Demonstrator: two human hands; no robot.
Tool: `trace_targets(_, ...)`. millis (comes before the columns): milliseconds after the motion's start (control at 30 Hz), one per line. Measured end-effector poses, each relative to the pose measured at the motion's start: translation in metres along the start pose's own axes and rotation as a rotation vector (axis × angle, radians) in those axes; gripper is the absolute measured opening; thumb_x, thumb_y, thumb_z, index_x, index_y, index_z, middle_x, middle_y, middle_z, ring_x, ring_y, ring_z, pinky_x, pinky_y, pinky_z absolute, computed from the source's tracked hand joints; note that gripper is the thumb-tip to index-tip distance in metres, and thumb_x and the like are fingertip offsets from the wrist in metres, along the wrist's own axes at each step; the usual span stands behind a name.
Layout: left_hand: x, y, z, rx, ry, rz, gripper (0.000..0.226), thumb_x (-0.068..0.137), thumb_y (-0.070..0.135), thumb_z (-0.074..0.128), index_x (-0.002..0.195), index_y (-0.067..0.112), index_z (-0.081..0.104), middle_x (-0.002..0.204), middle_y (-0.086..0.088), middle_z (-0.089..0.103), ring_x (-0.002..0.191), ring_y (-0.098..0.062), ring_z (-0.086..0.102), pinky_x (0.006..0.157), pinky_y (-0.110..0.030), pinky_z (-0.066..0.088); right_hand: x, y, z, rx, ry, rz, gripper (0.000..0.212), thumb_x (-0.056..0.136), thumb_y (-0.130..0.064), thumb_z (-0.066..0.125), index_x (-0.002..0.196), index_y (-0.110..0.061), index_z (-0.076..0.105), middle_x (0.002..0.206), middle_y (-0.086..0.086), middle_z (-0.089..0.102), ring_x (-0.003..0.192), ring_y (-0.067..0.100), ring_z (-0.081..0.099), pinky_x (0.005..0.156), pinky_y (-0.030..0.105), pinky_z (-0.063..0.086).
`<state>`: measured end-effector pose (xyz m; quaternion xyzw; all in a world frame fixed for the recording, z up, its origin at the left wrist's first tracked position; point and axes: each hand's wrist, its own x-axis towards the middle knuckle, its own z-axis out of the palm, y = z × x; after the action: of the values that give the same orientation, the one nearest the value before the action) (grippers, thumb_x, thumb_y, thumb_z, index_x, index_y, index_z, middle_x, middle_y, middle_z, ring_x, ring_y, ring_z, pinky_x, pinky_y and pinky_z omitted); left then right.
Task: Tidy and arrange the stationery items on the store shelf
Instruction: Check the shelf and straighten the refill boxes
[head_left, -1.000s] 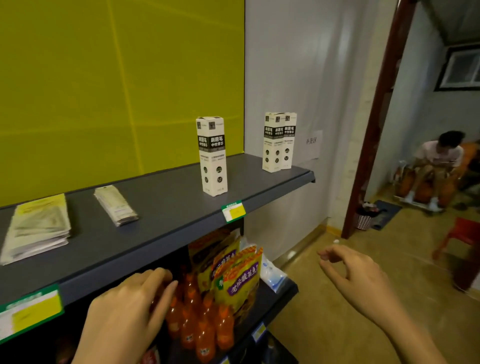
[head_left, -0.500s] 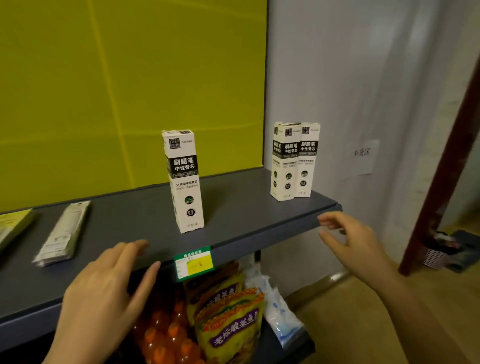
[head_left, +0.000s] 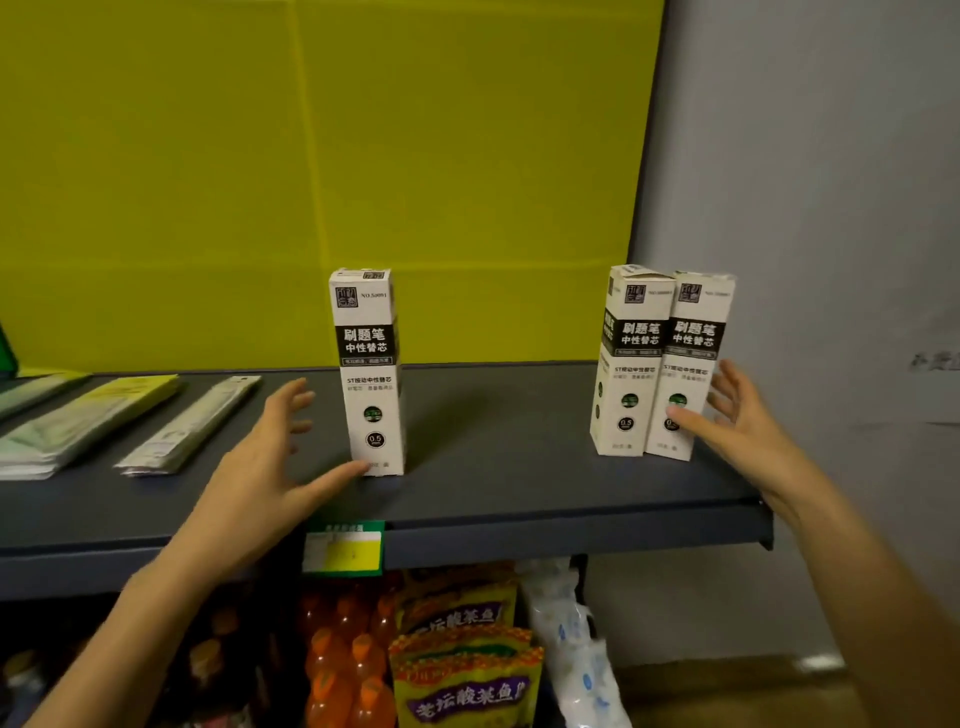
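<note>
Refill boxes (head_left: 369, 371) between spread hands (head_left: 260, 467)

Lone box (head_left: 370, 371) stands on shelf (head_left: 519, 488), left of paired boxes (head_left: 660, 364).

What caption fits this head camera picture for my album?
Left hand reaches for a lone upright refill box, right hand for a pair, on the grey shelf.

Yellow back panel (head_left: 363, 156), grey wall (head_left: 810, 208)
</note>
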<state>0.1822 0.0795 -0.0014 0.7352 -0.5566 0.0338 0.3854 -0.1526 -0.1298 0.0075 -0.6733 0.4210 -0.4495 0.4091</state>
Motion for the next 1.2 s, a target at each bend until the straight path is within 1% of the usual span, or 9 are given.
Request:
trace_targets(167, 0.036, -0.007, 0.008, -0.476, -0.189, -0.194, 0.130, 0.037, 0.055, 0.082, 0.143, 0.024, 0.015, 0.141, -0.002, 0.041, 0.123, -0.016, 0.048, 0.102, -0.036, 0.041, 0.021, 0.003, 0.004, 0.090, -0.111, 0.026, 0.064, 0.081, -0.005, 0.063, 0.137, -0.015, 0.035, 0.127, 0.006, 0.055, 0.118, 0.023, 0.052, 0.100, 0.045, 0.043)
trace_targets(267, 0.045, -0.009, 0.011, -0.592, -0.254, -0.182, 0.093, 0.038, 0.043, 0.083, 0.121, 0.026, 0.046, 0.112, 0.010, 0.063, 0.099, -0.003, 0.064, 0.081, -0.017, 0.054, 0.023, 0.001, 0.007, 0.129, -0.178, 0.024, 0.054, 0.081, -0.003, 0.061, 0.129, -0.019, 0.040, 0.109, -0.006, 0.059, 0.112, 0.019, 0.053, 0.097, 0.041, 0.044)
trace_targets(367, 0.051, -0.008, 0.013, -0.581, -0.295, -0.115, 0.086, 0.030, 0.058, 0.085, 0.106, 0.027, 0.059, 0.100, 0.010, 0.074, 0.094, -0.007, 0.068, 0.068, -0.009, 0.053, 0.024, -0.001, 0.013, 0.149, -0.240, 0.005, 0.051, 0.082, -0.002, 0.060, 0.123, -0.024, 0.040, 0.104, -0.014, 0.057, 0.102, 0.009, 0.056, 0.093, 0.035, 0.043)
trace_targets(500, 0.062, -0.009, 0.015, -0.522, -0.344, -0.101, 0.096, 0.028, 0.063, 0.082, 0.113, 0.026, 0.058, 0.106, 0.007, 0.073, 0.098, -0.009, 0.067, 0.081, -0.022, 0.054, 0.026, -0.007, 0.032, 0.148, -0.347, -0.012, 0.051, 0.082, -0.003, 0.060, 0.123, -0.025, 0.040, 0.106, -0.016, 0.058, 0.098, -0.001, 0.055, 0.085, 0.025, 0.047)
trace_targets(633, 0.068, -0.004, 0.017, -0.461, -0.382, -0.100, 0.073, 0.059, 0.033, 0.082, 0.123, 0.018, 0.052, 0.116, -0.001, 0.067, 0.105, -0.016, 0.065, 0.095, -0.037, 0.050, 0.030, -0.014, 0.061, 0.134, -0.429, -0.046, 0.057, 0.081, -0.005, 0.063, 0.127, -0.028, 0.039, 0.113, -0.013, 0.058, 0.105, 0.002, 0.056, 0.086, 0.024, 0.048)
trace_targets(733, 0.072, -0.003, 0.020, -0.449, -0.391, -0.098, 0.056, 0.074, 0.008, 0.072, 0.125, 0.014, 0.050, 0.118, -0.004, 0.066, 0.108, -0.017, 0.063, 0.091, -0.029, 0.052, 0.030, -0.022, 0.087, 0.131, -0.490, -0.055, 0.060, 0.081, -0.007, 0.064, 0.131, -0.026, 0.036, 0.116, -0.011, 0.057, 0.108, 0.005, 0.056, 0.085, 0.024, 0.049)
trace_targets(867, 0.070, -0.004, 0.020, -0.451, -0.388, -0.083, 0.053, 0.074, 0.009, 0.072, 0.121, 0.021, 0.052, 0.115, 0.003, 0.066, 0.105, -0.010, 0.063, 0.085, -0.022, 0.052, 0.025, -0.032, 0.122, 0.122, -0.566, -0.105, 0.064, 0.082, -0.009, 0.065, 0.135, -0.023, 0.032, 0.120, -0.009, 0.055, 0.104, -0.001, 0.056, 0.077, 0.013, 0.052)
trace_targets(1033, 0.062, -0.017, 0.013, -0.460, -0.334, -0.098, 0.044, 0.072, 0.004, 0.074, 0.100, 0.034, 0.057, 0.086, 0.026, 0.071, 0.088, 0.008, 0.066, 0.068, -0.007, 0.051, 0.017, -0.039, 0.155, 0.120, -0.629, -0.118, 0.068, 0.081, -0.011, 0.066, 0.136, -0.024, 0.028, 0.113, -0.016, 0.055, 0.100, -0.007, 0.054, 0.071, 0.006, 0.050)
trace_targets(1200, 0.058, -0.031, 0.000, -0.443, -0.311, -0.090, 0.045, 0.071, 0.009, 0.076, 0.103, 0.033, 0.057, 0.102, 0.016, 0.069, 0.099, 0.000, 0.065, 0.075, -0.011, 0.052, 0.011, -0.044, 0.172, 0.120, -0.638, -0.115, 0.067, 0.081, -0.013, 0.067, 0.136, -0.023, 0.030, 0.119, -0.008, 0.055, 0.102, -0.003, 0.055, 0.074, 0.010, 0.051)
